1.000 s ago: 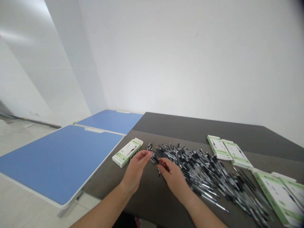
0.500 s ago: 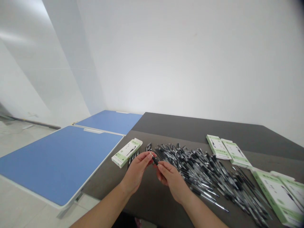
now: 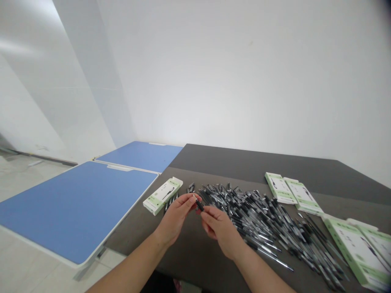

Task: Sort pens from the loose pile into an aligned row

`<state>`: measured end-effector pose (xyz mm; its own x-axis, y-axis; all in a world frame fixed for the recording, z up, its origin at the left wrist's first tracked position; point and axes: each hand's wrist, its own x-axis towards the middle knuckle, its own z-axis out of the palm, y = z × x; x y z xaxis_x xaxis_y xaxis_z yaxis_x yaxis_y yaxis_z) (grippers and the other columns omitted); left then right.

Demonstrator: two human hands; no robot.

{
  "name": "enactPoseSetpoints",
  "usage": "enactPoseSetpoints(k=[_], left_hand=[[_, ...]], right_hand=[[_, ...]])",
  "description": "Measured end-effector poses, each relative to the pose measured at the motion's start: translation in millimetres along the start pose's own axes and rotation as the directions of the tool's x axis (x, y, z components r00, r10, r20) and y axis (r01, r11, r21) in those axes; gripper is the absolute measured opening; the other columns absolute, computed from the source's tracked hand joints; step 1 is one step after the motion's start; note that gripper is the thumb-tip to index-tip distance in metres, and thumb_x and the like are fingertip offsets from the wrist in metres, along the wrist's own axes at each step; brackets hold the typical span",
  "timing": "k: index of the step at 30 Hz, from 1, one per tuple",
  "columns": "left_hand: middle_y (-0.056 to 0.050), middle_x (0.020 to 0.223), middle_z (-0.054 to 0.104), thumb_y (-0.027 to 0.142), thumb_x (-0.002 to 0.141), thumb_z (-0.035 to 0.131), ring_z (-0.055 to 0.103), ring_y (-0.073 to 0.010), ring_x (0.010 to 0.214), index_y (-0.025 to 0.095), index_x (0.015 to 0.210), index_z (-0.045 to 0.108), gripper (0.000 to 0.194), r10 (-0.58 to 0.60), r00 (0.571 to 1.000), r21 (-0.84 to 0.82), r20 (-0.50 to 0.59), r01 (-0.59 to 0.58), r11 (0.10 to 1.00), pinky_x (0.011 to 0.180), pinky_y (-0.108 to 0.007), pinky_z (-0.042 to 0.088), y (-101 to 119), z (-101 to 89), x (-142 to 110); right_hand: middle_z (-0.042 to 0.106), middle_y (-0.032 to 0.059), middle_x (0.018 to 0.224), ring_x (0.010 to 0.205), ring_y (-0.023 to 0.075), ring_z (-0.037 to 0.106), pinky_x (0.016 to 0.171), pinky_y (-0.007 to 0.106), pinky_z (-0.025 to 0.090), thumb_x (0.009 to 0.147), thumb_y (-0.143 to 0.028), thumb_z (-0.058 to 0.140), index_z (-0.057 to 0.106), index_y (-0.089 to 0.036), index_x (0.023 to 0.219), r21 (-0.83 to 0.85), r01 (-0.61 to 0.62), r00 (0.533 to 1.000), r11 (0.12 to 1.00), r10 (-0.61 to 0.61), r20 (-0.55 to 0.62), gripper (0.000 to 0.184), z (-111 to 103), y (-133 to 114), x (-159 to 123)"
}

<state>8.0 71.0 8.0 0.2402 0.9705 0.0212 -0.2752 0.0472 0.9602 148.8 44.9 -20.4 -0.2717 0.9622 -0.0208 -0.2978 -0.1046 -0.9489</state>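
Observation:
Between my two hands is a pen [image 3: 199,204] with a black grip, tilted, its pale tip toward my left fingers. My left hand [image 3: 176,215] pinches the tip end with thumb and forefinger. The grip end is closed in the fingers of my right hand [image 3: 220,228], which hide the rest of the pen. Just to the right and beyond lies a big loose pile of black and clear pens [image 3: 253,215]. Past my left hand a few black pen parts [image 3: 191,188] lie beside a green and white pen box [image 3: 163,195].
On the right of the dark table [image 3: 220,162] lie several more boxes, among them a far flat one [image 3: 280,188] and a near one [image 3: 356,250]. Blue-topped tables [image 3: 76,207] adjoin on the left. A white wall [image 3: 232,81] rises behind.
Hardly anything differs. My right fingers have shifted slightly on the pen, and both hands keep their place in front of the pile.

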Motion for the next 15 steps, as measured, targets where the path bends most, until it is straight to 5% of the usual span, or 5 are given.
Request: enactPoseSetpoints(k=[3, 8, 15], left_hand=[[-0.003, 0.080, 0.063, 0.036, 0.078, 0.060, 0.054, -0.0119, 0.066, 0.015, 0.085, 0.066, 0.023, -0.020, 0.999, -0.030, 0.045, 0.022, 0.999, 0.071, -0.027, 0.045, -0.7, 0.7, 1.4], [-0.005, 0.088, 0.065, 0.033, 0.075, 0.063, 0.056, -0.0163, 0.085, 0.015, 0.084, 0.067, 0.021, 0.053, 0.995, 0.050, -0.080, -0.049, 0.998, 0.083, -0.027, 0.042, -6.0, 1.3, 5.7], [-0.006, 0.086, 0.067, 0.040, 0.077, 0.059, 0.059, -0.0179, 0.080, 0.015, 0.084, 0.068, 0.027, 0.023, 1.000, 0.136, 0.019, -0.026, 0.990, 0.077, -0.029, 0.045, -6.7, -6.5, 19.1]], right_hand=[[0.038, -0.0100, 0.045, 0.033, 0.0033, 0.016, 0.034, 0.019, 0.013, 0.081, -0.045, 0.050, 0.058, -0.016, 0.089, 0.132, -0.113, 0.984, 0.985, 0.093, 0.151, 0.032, -2.9, 0.9, 0.5], [0.049, -0.0066, 0.061, 0.039, 0.0030, 0.032, 0.036, 0.017, 0.018, 0.070, -0.038, 0.067, 0.058, -0.017, 0.095, -0.108, 0.055, 0.991, 0.993, -0.067, -0.118, 0.034, -4.9, 6.3, 7.7], [0.038, -0.0096, 0.048, 0.036, 0.0031, 0.018, 0.036, 0.020, 0.010, 0.076, -0.046, 0.057, 0.058, -0.015, 0.085, 0.082, -0.086, 0.996, 0.993, 0.084, 0.025, 0.033, -4.4, 2.6, 5.5]])
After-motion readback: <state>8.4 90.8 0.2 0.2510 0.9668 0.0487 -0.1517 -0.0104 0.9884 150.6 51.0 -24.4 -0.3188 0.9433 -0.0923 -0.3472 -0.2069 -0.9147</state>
